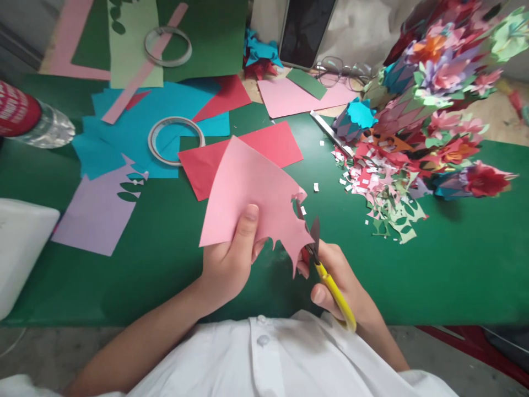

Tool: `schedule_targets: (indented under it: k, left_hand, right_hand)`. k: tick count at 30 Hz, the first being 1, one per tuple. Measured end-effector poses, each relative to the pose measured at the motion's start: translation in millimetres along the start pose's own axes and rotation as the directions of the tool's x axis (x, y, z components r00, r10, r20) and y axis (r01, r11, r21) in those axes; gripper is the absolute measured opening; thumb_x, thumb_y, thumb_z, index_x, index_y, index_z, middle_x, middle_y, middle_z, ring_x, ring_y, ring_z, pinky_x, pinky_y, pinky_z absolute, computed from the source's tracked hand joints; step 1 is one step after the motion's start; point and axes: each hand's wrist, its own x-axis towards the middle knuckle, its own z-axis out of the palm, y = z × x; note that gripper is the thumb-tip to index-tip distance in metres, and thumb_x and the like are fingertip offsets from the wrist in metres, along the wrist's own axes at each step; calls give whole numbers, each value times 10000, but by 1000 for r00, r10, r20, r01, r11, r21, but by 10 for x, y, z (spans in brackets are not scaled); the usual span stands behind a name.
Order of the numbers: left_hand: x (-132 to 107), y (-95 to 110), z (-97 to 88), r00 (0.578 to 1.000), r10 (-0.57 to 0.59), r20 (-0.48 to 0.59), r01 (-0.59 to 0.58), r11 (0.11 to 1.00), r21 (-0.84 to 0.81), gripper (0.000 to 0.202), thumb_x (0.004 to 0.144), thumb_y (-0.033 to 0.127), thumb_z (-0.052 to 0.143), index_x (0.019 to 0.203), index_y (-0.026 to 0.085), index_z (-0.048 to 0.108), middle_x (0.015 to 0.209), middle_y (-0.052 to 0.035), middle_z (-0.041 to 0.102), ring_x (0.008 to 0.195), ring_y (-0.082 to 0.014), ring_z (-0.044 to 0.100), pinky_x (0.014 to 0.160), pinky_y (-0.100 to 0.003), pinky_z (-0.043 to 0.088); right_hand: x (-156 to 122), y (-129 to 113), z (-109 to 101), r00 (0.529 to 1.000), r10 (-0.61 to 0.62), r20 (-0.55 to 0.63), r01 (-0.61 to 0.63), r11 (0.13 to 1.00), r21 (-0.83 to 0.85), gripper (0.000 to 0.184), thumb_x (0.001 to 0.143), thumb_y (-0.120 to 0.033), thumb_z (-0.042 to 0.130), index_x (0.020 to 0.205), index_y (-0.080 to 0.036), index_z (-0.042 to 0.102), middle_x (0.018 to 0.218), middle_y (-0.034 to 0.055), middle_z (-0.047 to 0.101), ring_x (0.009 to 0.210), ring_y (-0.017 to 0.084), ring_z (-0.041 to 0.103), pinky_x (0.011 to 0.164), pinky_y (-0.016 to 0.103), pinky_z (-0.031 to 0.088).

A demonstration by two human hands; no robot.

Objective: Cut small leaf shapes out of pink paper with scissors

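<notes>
Over the flat green tabletop (413, 281), toward its near edge, a jagged-edged pink paper sheet (248, 187), pinched in the left hand (229, 267)'s grip; yellow-handled metal scissors (326, 277), blades parted at the sheet, in the right hand (339, 262)'s grip!

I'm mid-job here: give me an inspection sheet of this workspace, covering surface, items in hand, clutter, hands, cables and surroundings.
Surface: green tabletop, with coloured sheets spread at the left.
Items in hand: pink sheet, its right edge cut ragged; yellow-handled scissors, blades at that edge.
Clutter: paper scraps heaped at the right; two tape rolls, bottle, phone, glasses.
Hands: left hand grips the sheet; right hand holds the scissors.
Cables: thin white cord-like line, lower left; its ends are unclear.
Surroundings: grey floor; paper flowers at upper right.
</notes>
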Motion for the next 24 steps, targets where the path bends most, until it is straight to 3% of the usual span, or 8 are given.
schedule_targets:
  k: [4,7,13,17,21,24]
  left_hand:
    - [-23,-11,-5,999,49,-12,-49,999,5,453,884,531,589,566,221,499,459,41,456,381,-86,437,337,-231,359]
    - [-34,-7,-13,992,123,-3,-122,985,120,484,914,501,556,536,213,464,460,44,477,402,-82,462,394,-227,396]
    - [-31,12,-63,960,264,88,-279,899,338,242,940,365,545,740,228,536,476,73,519,400,-89,486,457,-221,431]
    - [-27,40,-64,950,289,115,-311,861,403,144,919,336,567,817,237,585,476,72,553,392,-105,495,505,-238,472]
    - [-10,59,-62,936,301,183,-351,841,412,156,911,331,580,790,233,589,465,81,562,381,-98,504,510,-225,481]
    - [4,60,-56,921,303,246,-380,842,383,285,923,282,563,647,221,531,467,71,566,382,-80,510,468,-198,458]
  right_hand:
    - [-3,-3,-3,1000,3,8,-3,1000,-14,575,831,-776,446,797,-203,472,677,-35,414,566,115,319,529,258,265]
    - [-11,8,-11,1000,-6,2,6,999,-43,560,841,-766,443,806,-208,485,676,-26,439,571,124,346,526,260,285]
    - [-19,49,-8,1000,-15,-23,14,1000,-20,544,843,-751,460,787,-210,462,683,-10,484,587,135,377,532,266,317]
    - [-1,4,2,998,-14,-60,14,1000,6,520,850,-733,471,769,-221,439,651,-11,469,558,138,370,518,278,315]
    - [5,-39,5,997,10,-73,-9,1000,9,527,847,-750,457,778,-228,455,617,-14,456,534,138,345,504,285,303]
    - [-9,-6,7,997,15,-71,-13,999,30,534,844,-755,457,775,-225,450,592,-22,435,536,137,343,503,283,286]
